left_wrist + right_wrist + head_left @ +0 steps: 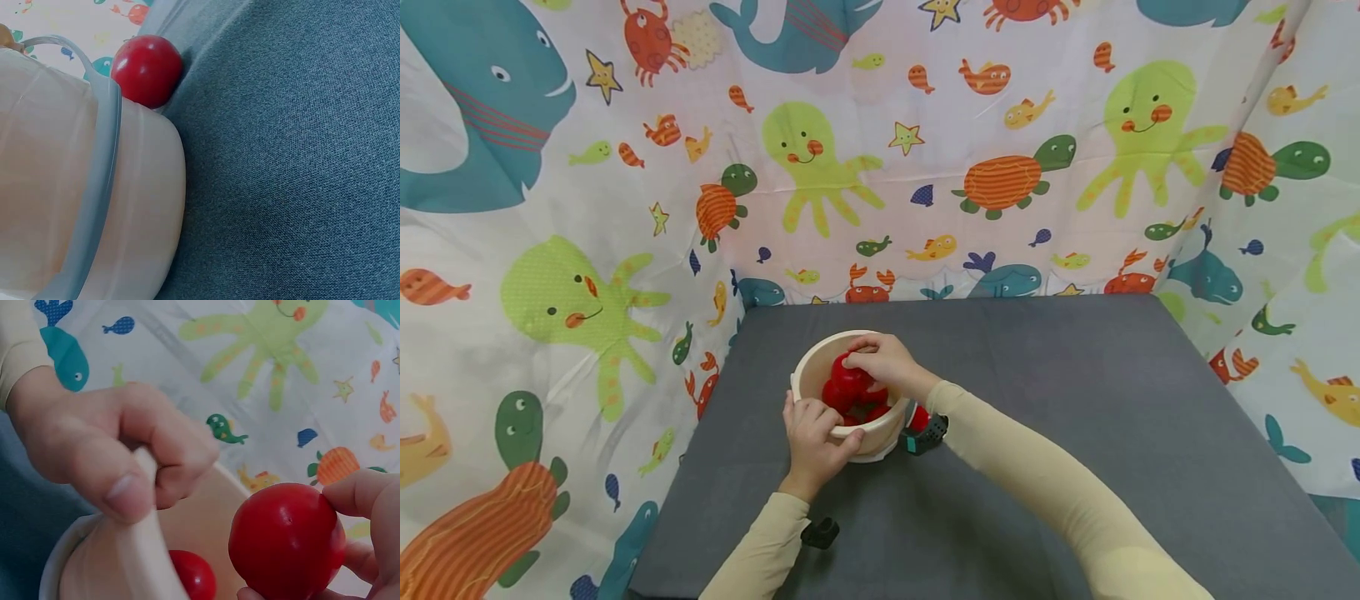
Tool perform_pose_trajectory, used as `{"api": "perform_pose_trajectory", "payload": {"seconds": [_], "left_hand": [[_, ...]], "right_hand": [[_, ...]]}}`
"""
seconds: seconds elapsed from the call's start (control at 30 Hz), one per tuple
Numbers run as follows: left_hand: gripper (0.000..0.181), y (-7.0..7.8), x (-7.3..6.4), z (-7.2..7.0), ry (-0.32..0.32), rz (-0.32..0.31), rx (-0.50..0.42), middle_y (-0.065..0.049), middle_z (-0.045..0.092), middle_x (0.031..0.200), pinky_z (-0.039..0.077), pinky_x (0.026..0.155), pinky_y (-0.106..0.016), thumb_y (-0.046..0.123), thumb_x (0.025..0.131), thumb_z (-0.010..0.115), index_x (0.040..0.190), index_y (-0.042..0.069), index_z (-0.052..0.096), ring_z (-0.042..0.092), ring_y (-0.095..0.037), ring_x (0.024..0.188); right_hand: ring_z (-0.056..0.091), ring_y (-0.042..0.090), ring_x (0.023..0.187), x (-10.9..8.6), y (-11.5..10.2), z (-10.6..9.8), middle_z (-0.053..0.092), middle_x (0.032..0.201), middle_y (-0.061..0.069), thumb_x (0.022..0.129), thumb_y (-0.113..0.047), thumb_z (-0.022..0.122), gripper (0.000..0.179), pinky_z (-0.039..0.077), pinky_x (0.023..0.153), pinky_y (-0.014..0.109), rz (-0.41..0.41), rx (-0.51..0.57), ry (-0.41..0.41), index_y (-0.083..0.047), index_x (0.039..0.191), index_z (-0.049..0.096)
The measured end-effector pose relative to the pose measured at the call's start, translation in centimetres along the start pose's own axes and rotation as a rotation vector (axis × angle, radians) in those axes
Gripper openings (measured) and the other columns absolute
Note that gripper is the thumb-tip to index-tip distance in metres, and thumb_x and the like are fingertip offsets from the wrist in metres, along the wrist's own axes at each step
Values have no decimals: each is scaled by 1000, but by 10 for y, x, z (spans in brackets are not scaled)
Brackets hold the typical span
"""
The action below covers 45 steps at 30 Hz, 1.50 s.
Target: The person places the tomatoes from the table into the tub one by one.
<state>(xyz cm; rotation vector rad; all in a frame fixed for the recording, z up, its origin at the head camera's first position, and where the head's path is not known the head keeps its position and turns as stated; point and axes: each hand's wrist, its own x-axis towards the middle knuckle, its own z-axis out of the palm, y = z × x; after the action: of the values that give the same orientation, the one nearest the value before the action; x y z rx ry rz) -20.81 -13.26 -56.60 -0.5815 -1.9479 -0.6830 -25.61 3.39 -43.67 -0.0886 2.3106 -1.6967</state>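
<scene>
A cream plastic bucket (880, 440) stands on the left part of the table, with several red tomatoes (837, 397) inside it. My left hand (814, 440) grips the near-left rim, thumb on one side of the wall and curled fingers on the other. Over the bucket's mouth, my right hand (891, 364) holds a shiny red tomato (284, 540) between thumb and fingers. Below it in the right wrist view, another tomato (195, 576) shows inside the bucket. One more tomato (147, 70) lies on the table right beside the bucket, partly hidden by my right wrist in the head view.
The dark grey table (1037, 400) extends well to the right of the bucket. A curtain (925, 117) printed with sea animals hangs behind it and along both sides. A curved bucket handle (106, 144) runs along the outer wall.
</scene>
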Motion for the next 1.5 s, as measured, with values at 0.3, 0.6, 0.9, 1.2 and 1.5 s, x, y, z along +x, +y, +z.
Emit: {"api": "perform_pose_trajectory", "payload": {"seconds": [0.3,0.6,0.9,1.2,1.5], "left_hand": [[53,-1,-1,2,13,11,-6,-6,55,69,32,98,-82,57,97,52,65,14,56,53,-29,79],[53,-1,0,1,7,0,-14,-6,56,70,32,97,-84,56,97,50,64,15,56,53,-29,81],[54,0,1,1,5,6,2,-7,56,70,32,97,-84,56,97,50,64,14,56,54,-30,81],[40,0,0,0,0,3,-10,-7,57,71,31,97,-84,46,89,63,66,13,57,54,-30,82],[55,1,2,-2,-4,-3,2,-7,56,71,32,97,-84,58,96,49,65,13,56,54,-29,81]], "right_hand": [[66,31,108,6,13,13,68,124,13,90,-25,73,33,63,77,51,29,-45,2,-14,121,70],[64,32,109,7,14,14,67,125,13,89,-26,73,35,61,82,55,36,-84,-16,-13,122,69],[64,29,108,8,15,14,68,126,12,91,-24,70,36,63,81,48,39,-102,-24,-12,125,68],[63,25,102,10,16,14,69,125,11,93,-23,69,36,64,75,41,36,-55,-6,-12,127,68],[66,25,94,9,14,-2,70,118,12,96,-23,66,37,61,86,50,1,15,-9,-8,129,66]]}}
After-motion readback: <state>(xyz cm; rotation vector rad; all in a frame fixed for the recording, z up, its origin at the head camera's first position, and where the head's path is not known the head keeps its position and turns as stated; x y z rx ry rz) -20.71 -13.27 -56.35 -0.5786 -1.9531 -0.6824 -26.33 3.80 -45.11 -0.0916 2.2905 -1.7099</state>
